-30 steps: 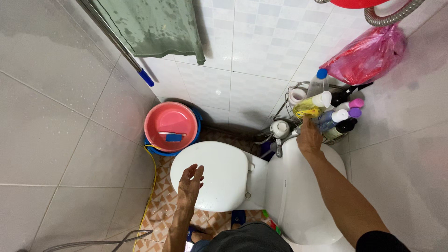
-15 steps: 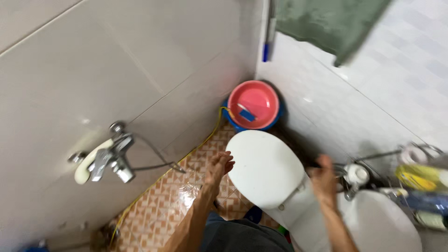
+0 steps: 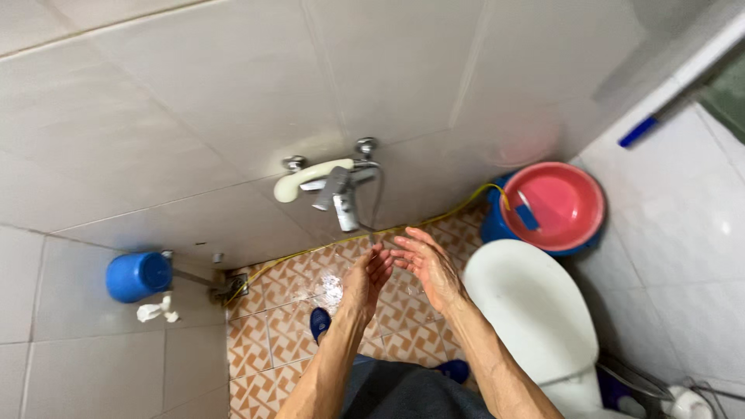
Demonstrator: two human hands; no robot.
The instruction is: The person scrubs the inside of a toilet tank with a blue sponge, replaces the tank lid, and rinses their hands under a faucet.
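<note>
Left hand [image 3: 371,278]: we see it open, fingers spread, empty.
Right hand [image 3: 429,266]: open, beside the left.
Above: chrome wall-mounted tap [image 3: 339,195].

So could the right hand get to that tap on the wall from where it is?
Probably yes. The right hand is open just below the tap, beside the left hand, with nothing between it and the spout. It holds nothing.

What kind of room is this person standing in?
Most likely a small tiled bathroom: a white toilet with its lid shut, a wall-mounted tap above the patterned floor, and a red basin in the corner.
</note>
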